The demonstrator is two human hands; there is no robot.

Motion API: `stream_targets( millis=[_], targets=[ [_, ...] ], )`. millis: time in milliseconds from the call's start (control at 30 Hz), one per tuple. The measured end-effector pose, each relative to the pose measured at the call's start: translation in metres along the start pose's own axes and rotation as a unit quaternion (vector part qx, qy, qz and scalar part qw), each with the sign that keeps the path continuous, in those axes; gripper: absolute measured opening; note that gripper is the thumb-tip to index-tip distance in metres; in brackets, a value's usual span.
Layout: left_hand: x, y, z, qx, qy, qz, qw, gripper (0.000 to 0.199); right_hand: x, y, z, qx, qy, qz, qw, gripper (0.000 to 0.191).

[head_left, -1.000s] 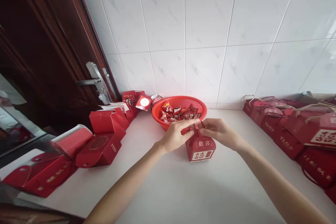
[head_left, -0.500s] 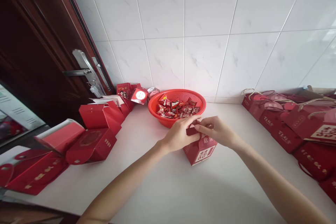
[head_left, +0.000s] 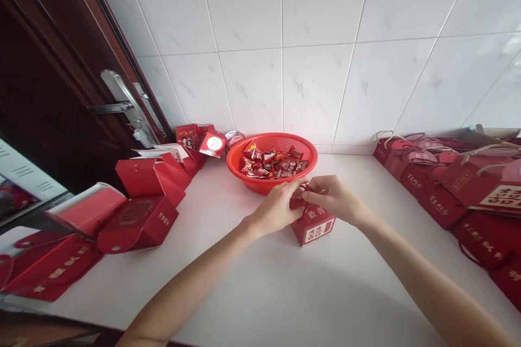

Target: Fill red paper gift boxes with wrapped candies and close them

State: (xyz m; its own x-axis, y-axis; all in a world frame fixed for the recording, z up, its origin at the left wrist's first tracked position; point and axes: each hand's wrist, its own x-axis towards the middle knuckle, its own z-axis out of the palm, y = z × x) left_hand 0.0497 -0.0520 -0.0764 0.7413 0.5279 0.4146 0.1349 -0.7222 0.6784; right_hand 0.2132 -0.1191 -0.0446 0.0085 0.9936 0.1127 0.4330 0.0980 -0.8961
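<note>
A small red box [head_left: 316, 227] with gold characters and a white printed panel stands on the white table in front of the basket. My left hand [head_left: 279, 207] grips its top from the left, thumb and fingers around the upper edge. From the right, my right hand [head_left: 331, 196] has its fingers pinched at the top of the same box, close to my left fingertips. What the fingertips pinch is partly hidden. Just behind the hands is a red plastic basket [head_left: 266, 187] holding several wrapped candies [head_left: 280, 164].
Several open red boxes [head_left: 140, 222] line the left side of the white table [head_left: 244, 293]. Red boxes with cord handles [head_left: 433, 200] are stacked along the right. A tiled wall [head_left: 317, 87] stands behind, and a dark door [head_left: 52, 54] with a metal handle is at left.
The box between my hands has turned slightly and its top flaps look more closed together. Both hands stay on it. The camera view has shifted a little.
</note>
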Motion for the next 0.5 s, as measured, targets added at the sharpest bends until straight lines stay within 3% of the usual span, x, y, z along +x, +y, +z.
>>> stream_targets(
  millis=[233,367,500],
  targets=[
    [0.0006,-0.0054,-0.0003,0.015,0.009,-0.024,1.000,0.043,0.0011,-0.0012,-0.0002,0.067,-0.041,0.031,0.996,0.026],
    [0.0008,-0.0060,-0.0018,0.022,0.000,-0.028,0.999,0.041,0.0026,0.0033,-0.0009,0.053,-0.062,0.030,0.996,0.026],
    [0.0009,-0.0048,-0.0024,0.023,-0.003,-0.022,0.999,0.040,0.0028,0.0053,-0.0013,0.023,-0.045,0.019,0.999,0.027]
  ],
)
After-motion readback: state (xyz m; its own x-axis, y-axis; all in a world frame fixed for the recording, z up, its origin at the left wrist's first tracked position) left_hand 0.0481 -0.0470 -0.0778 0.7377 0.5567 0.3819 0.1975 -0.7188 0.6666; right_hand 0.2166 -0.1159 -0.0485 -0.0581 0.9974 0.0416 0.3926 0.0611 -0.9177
